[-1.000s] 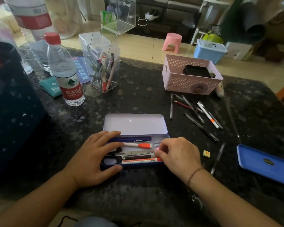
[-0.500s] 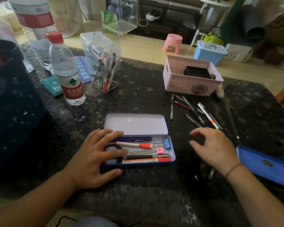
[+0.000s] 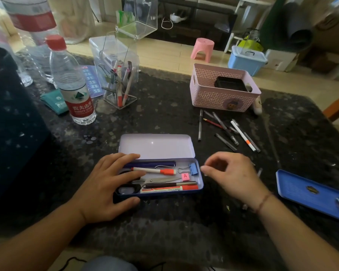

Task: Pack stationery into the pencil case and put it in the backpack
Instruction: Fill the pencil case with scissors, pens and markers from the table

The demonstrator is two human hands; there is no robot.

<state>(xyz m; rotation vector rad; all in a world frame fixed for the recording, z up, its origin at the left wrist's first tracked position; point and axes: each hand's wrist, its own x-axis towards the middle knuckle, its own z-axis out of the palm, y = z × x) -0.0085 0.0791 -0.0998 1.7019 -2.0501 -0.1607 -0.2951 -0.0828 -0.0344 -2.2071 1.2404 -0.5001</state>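
Note:
The open metal pencil case (image 3: 155, 146) lies in the middle of the dark table, lid flipped back. Inside are a dark blue pen, a white marker with an orange cap (image 3: 155, 170), scissors (image 3: 160, 180), a red-capped pen (image 3: 170, 189), a blue binder clip (image 3: 193, 169) and a pink eraser marked A (image 3: 185, 176). My left hand (image 3: 110, 188) grips the case's left end, fingers over the inside and thumb on the front wall. My right hand (image 3: 235, 175) hovers just right of the case, fingers curled and pinched; anything between them is hidden. Loose pens (image 3: 227, 132) lie behind it. A dark bag-like mass (image 3: 12, 133) fills the left.
A water bottle (image 3: 72, 90) and a clear acrylic pen holder (image 3: 119, 83) stand at the back left. A pink basket (image 3: 223, 90) sits at the back right. A blue tray (image 3: 311, 194) lies near my right forearm. A teal packet (image 3: 54, 101) is beside the bottle.
My right hand left the case, reached right over the table, and has now come back toward the case's right end with fingers pinched. My left hand stayed on the case.

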